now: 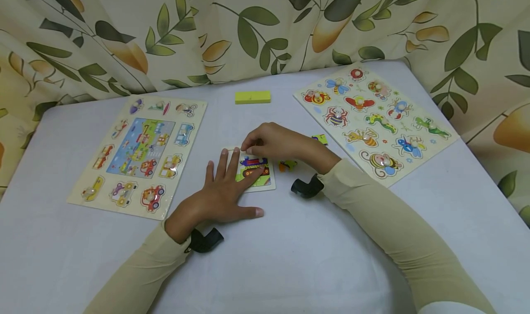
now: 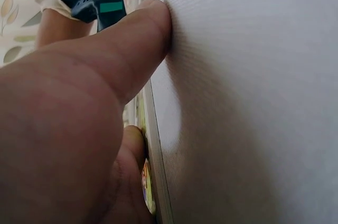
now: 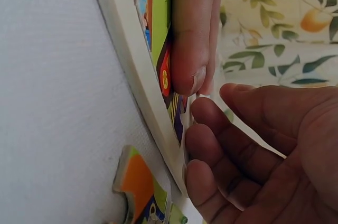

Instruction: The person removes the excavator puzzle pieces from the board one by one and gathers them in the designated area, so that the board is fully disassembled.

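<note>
A small white-rimmed jigsaw board with a colourful vehicle picture lies mid-table in the head view. My left hand spreads over its left side, fingers straight and resting on the picture, thumb out on the cloth. At the board's far edge is my right hand, fingers lightly bent. In the right wrist view its fingertips touch the board's edge, with the thumb apart and nothing visible between. A loose jigsaw piece lies right of the board, and another piece is partly hidden behind the right wrist.
A knobbed vehicle puzzle board lies at left, and a knobbed insect puzzle board at right. Towards the back sits a yellow-green block. White cloth covers the table; a leaf-patterned curtain hangs behind it.
</note>
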Demonstrator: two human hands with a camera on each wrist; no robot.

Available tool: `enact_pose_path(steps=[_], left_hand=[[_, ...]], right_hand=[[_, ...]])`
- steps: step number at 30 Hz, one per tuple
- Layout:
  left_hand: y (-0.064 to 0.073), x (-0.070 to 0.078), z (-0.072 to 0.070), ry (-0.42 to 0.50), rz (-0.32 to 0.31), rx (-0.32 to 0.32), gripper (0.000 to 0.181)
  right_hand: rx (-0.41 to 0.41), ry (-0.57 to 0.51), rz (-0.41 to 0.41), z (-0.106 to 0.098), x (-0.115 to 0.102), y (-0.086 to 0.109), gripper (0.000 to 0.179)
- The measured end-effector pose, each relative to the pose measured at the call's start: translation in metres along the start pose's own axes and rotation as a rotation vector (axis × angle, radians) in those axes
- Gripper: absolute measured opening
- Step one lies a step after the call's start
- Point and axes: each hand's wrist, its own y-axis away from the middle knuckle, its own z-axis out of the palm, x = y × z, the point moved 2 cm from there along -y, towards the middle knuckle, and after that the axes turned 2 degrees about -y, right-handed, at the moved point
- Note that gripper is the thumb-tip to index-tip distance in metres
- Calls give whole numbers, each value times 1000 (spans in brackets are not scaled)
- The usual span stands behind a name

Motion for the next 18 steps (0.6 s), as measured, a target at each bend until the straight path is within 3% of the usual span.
enact_pose_path(steps=[18], left_hand=[[1, 0, -1, -19, 5, 13, 90]], right_hand=[[-29, -62, -5, 3, -1, 1, 21]])
